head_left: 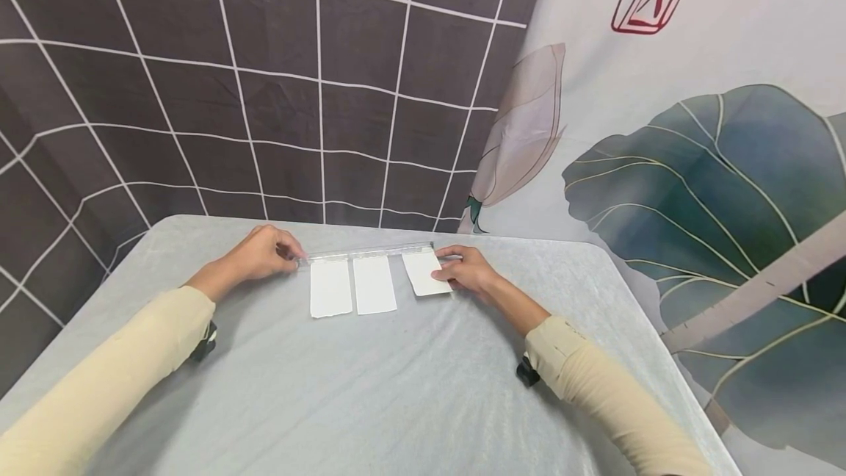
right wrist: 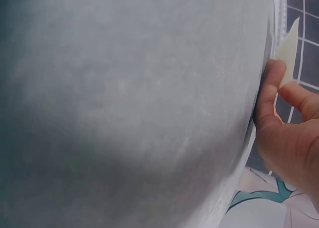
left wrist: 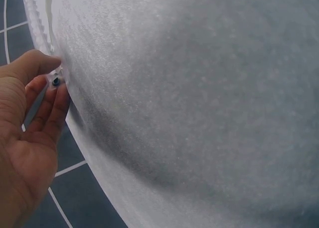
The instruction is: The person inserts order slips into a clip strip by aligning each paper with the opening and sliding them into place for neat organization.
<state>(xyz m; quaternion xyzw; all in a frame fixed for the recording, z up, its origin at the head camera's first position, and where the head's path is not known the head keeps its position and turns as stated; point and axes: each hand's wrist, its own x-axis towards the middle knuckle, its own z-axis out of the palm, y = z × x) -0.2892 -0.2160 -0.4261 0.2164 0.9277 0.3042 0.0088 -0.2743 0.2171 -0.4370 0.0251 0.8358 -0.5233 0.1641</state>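
A clear plastic strip [head_left: 370,249] lies across the far part of the table, with white cards along its near side. My left hand [head_left: 261,252] pinches the strip's left end; the left wrist view shows a clear end piece [left wrist: 56,80] with a dark spot between thumb and fingers. The left card [head_left: 330,289] and middle card [head_left: 374,285] lie flat on the cloth. At the strip's right end, my right hand [head_left: 468,270] pinches the third white card [head_left: 419,275], which sits tilted. In the right wrist view this card [right wrist: 288,58] appears edge-on between thumb and fingers.
A pale grey cloth [head_left: 370,395] covers the table, whose far edge runs just beyond the strip. Behind stands a dark hanging with a white grid [head_left: 277,109]. To the right hangs a white sheet with a large painted leaf [head_left: 714,167].
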